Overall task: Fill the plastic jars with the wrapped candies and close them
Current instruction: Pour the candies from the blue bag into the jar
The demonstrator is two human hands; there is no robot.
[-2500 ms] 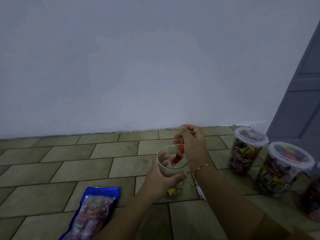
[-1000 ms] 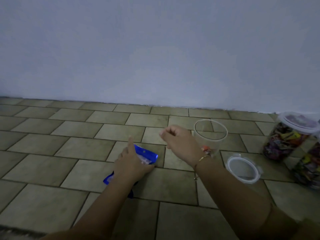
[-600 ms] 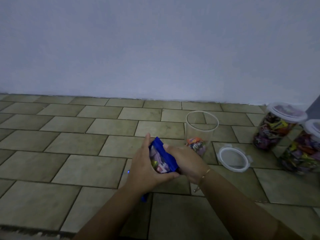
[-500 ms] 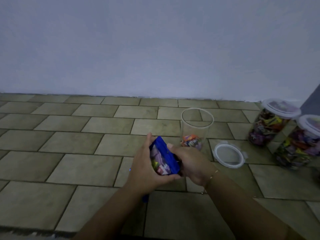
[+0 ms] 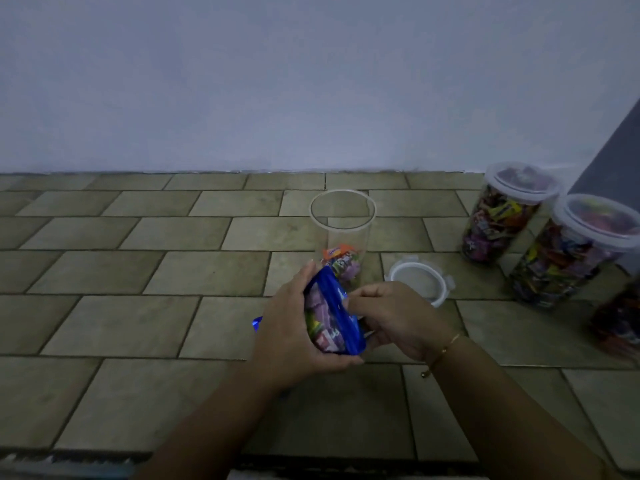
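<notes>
On the tiled floor (image 5: 138,271), the left hand (image 5: 291,330) cups the blue candy bag (image 5: 334,317) from the left, its fingers curled under and around the bag's lower edge and thumb up along the side, so the open mouth shows wrapped candies inside. The right hand (image 5: 398,320) meets the bag from the right, its fingers curled and pinching the bag's blue edge. Just behind the bag stands the open clear jar (image 5: 343,230), upright, with a small heap of wrapped candies (image 5: 341,263) at its bottom. To its right the loose white lid (image 5: 419,280) lies flat on the floor. Farther right, near the wall, stand two lidded jars (image 5: 502,216) packed full of candies.
</notes>
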